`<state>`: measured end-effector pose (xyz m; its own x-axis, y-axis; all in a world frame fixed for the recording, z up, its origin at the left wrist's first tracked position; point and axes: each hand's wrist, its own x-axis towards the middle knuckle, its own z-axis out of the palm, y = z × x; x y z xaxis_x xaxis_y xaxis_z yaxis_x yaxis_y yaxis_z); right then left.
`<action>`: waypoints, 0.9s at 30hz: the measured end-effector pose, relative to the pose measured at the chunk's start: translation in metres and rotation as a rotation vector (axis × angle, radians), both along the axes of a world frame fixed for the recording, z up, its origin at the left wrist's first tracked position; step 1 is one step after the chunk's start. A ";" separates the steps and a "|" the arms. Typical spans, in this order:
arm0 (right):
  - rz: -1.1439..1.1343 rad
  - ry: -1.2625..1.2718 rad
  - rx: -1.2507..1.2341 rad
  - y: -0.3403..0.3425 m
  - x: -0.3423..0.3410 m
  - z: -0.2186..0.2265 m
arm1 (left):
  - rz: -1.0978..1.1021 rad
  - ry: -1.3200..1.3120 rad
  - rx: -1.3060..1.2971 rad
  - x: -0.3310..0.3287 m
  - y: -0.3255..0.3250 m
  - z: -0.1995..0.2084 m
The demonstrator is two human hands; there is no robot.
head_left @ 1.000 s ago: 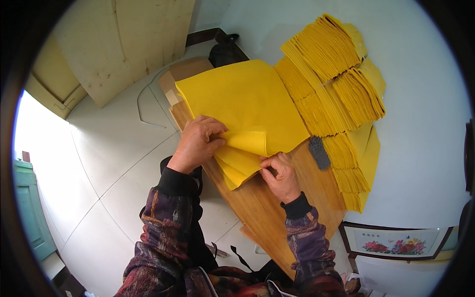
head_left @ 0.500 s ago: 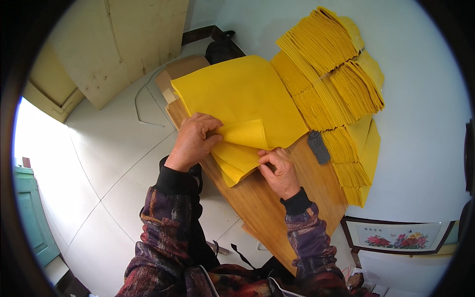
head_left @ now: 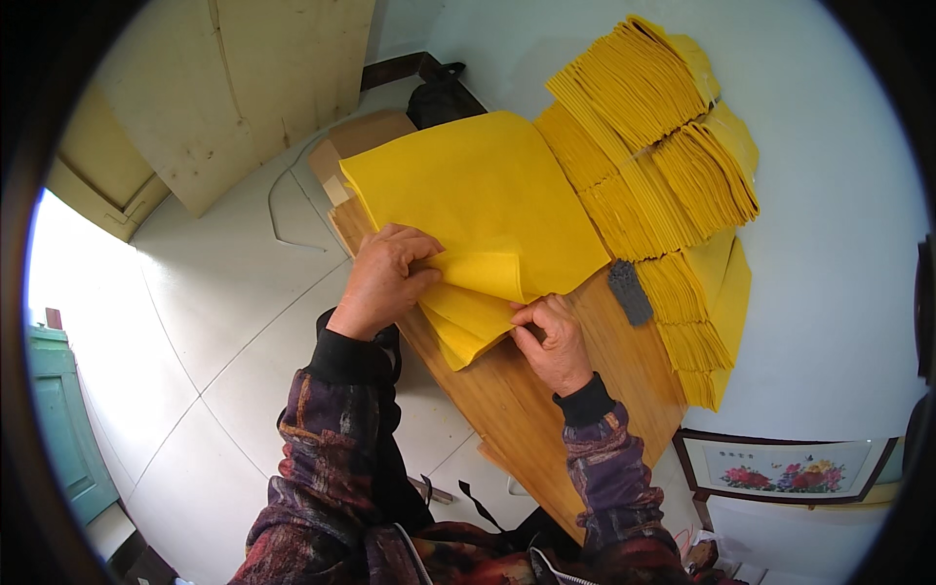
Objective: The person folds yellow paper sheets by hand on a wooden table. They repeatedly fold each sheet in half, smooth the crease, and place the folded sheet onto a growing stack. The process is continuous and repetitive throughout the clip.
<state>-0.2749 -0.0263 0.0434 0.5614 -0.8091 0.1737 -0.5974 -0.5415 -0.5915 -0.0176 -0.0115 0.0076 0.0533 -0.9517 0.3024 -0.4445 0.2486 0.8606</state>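
Note:
A pile of yellow felt sheets (head_left: 468,185) lies on the wooden table (head_left: 526,409), its near corner hanging toward me. With thumb and fingers pinched, my left hand (head_left: 385,278) grips the top felt sheet at its left edge and folds it back, so a flap stands up. My right hand (head_left: 553,341) pinches the near edge of the felt at the right of that flap. Layers of felt beneath show between the two hands. How many sheets each hand holds is hidden.
Tall stacks of folded yellow felt (head_left: 673,185) stand against the wall at the right. A dark grey cloth-like piece (head_left: 630,292) lies beside them. Beyond the pile are a cardboard box (head_left: 356,136) and a black bag (head_left: 439,97). A framed flower picture (head_left: 785,468) is at lower right.
Almost nothing differs. The flap of felt between my hands has shifted very slightly, and both hands keep their pinch.

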 end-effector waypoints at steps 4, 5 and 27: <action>-0.005 0.003 -0.008 0.000 0.000 0.000 | 0.001 -0.016 0.007 0.000 0.001 0.002; -0.007 0.001 -0.008 0.001 0.000 0.000 | -0.001 -0.017 0.007 0.001 0.002 0.002; -0.126 -0.077 -0.223 -0.001 -0.001 0.024 | 0.012 0.003 0.010 -0.001 0.000 -0.001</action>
